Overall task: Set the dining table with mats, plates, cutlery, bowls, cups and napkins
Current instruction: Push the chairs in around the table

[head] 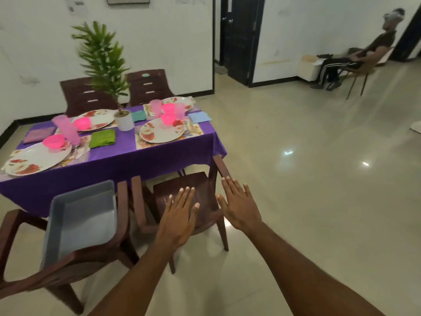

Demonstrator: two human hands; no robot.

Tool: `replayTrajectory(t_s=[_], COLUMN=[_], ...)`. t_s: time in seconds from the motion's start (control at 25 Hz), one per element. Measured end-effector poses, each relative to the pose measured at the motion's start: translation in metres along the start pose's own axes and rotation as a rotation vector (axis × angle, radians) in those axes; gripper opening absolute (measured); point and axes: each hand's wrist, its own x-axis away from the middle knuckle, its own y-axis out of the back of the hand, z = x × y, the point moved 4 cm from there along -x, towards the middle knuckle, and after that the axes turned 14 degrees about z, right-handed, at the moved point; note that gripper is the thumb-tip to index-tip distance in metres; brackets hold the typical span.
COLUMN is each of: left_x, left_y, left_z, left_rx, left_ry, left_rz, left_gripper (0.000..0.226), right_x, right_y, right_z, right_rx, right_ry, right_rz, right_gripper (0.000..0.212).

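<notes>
The dining table [127, 153] wears a purple cloth and carries several place settings. Each has a floral plate [159, 133] on a mat, a pink bowl [54, 141], a pink cup [68, 130] and cutlery. Folded napkins lie beside them: green [102, 138], purple [39, 135], teal [138, 116] and blue [199, 117]. My left hand [180, 215] and my right hand [239, 201] are stretched out flat with fingers apart above a brown chair [193, 197] in front of the table. Neither hand holds anything.
A grey plastic tub [82, 215] sits on a second brown chair at the lower left. A potted plant [124, 120] stands mid-table. Two chairs stand behind the table by the wall. A person [355, 58] sits on a chair at the far right. Tiled floor spreads to the right.
</notes>
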Motion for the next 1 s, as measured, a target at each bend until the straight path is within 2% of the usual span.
replayTrajectory(t_s=[0.24, 0.4, 0.6, 0.84, 1.0], left_x=[-0.089, -0.184, -0.326, -0.493, -0.575], left_y=[-0.017, -0.027, -0.036, -0.029, -0.022], left_z=[-0.104, -0.151, -0.165, -0.186, -0.196], left_rx=[-0.008, -0.053, -0.049, -0.016, -0.009], left_ry=[-0.024, -0.075, -0.047, 0.039, 0.112], left_rz=[-0.006, -0.002, -0.047, 0.025, 0.044], left_gripper=[0.065, 0.062, 0.068, 0.066, 0.065], right_x=[-0.027, -0.069, -0.157, -0.292, -0.386], right_y=[0.067, 0.082, 0.096, 0.156, 0.167], right_z=[-0.090, -0.148, -0.249, -0.345, -0.391], right_rx=[-0.021, -0.032, -0.039, 0.002, 0.005], right_ry=[0.005, 0.007, -0.032, 0.001, 0.031], right_rz=[-0.031, -0.024, 0.038, 0.080, 0.141], right_gripper=[0.067, 0.068, 0.064, 0.062, 0.062])
